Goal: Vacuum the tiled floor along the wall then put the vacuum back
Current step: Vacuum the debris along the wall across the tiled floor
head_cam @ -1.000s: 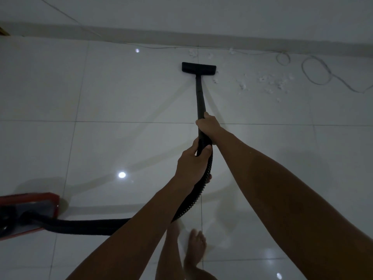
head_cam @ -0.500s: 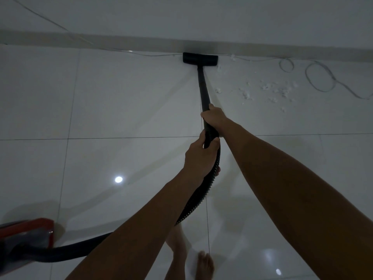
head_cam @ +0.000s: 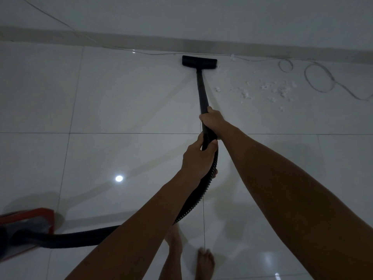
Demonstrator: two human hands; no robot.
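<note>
— Hands first: how do you have the wand point(head_cam: 202, 91)?

— Your right hand point(head_cam: 212, 120) is wrapped round the wand higher up, and your left hand point(head_cam: 198, 158) has its fingers point(head_cam: 213, 143) curled round the joint where the ribbed hose point(head_cam: 193, 205) begins. Both grips look firm.

— Where is the nozzle point(head_cam: 199, 60)?

— Flat on the floor point(head_cam: 125, 98), right beside the skirting point(head_cam: 262, 47), with a thin cable point(head_cam: 319, 77) running along the wall just behind it and looping off to the right.

— What's left to pick up?

— White crumbs point(head_cam: 268, 90) lie scattered to the right of the wand, near those cable loops. I'd judge you should sweep the nozzle rightward in short passes, keeping it flat so the suction seals.

— Anything to watch?

— The cable: it could likely get sucked in, so steer round the loops. Mind the canister point(head_cam: 28, 227) at your left too; the hose is well stretched, so pull it along before you reach further.
</note>
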